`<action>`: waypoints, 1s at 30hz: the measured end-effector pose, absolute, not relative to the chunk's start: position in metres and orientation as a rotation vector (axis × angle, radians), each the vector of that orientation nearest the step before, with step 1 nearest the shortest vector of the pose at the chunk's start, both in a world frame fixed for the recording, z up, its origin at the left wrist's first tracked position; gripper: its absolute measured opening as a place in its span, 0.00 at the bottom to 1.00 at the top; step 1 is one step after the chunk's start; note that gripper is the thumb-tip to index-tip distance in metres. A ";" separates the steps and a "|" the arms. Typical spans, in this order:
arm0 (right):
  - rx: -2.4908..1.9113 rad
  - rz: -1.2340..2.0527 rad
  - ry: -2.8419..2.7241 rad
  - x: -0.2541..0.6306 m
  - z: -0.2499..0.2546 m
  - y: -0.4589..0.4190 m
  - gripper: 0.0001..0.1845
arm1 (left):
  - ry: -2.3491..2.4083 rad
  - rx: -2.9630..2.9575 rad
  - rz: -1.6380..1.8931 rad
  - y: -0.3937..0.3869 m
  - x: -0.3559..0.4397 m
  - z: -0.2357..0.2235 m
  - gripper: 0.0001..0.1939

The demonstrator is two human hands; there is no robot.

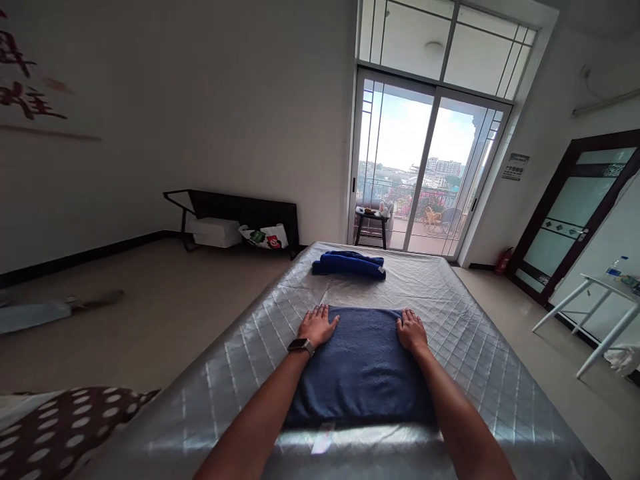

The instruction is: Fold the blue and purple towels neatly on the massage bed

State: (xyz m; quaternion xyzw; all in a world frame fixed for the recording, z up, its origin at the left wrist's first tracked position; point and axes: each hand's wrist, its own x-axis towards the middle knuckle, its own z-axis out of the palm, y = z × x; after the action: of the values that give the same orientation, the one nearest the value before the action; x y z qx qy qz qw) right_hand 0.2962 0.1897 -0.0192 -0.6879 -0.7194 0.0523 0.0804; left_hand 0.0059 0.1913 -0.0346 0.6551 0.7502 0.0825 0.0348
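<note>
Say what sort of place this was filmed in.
Probably a bedroom or similar indoor room: what looks like a silvery quilted mattress fills the foreground, and sliding glass doors look onto a railed balcony or terrace.

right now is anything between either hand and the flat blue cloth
Nothing visible: the left hand and right hand rest at the far corners of the flat blue cloth. The other blue cloth lies farther off on the mattress.
</note>
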 end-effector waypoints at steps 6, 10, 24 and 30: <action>-2.084 0.177 -2.132 0.296 -0.026 0.196 0.32 | 2.192 2.214 0.307 0.210 0.046 -0.025 0.32; -2.086 0.176 -2.116 0.296 -0.029 0.198 0.33 | 1.975 2.407 0.362 0.218 0.102 -0.033 0.24; -2.131 0.173 -2.119 0.294 -0.023 0.195 0.34 | 2.286 2.048 0.292 0.192 0.011 -0.050 0.38; -2.139 0.187 -2.183 0.296 -0.014 0.186 0.33 | 2.291 2.043 0.306 0.191 0.015 -0.048 0.40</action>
State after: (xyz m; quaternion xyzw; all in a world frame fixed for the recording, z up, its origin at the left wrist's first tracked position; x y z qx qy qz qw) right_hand 0.2961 0.1857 -0.0136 -0.6979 -0.7125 0.0610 0.0398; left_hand 0.0145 0.1911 -0.0482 0.6620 0.7423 0.0992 0.0286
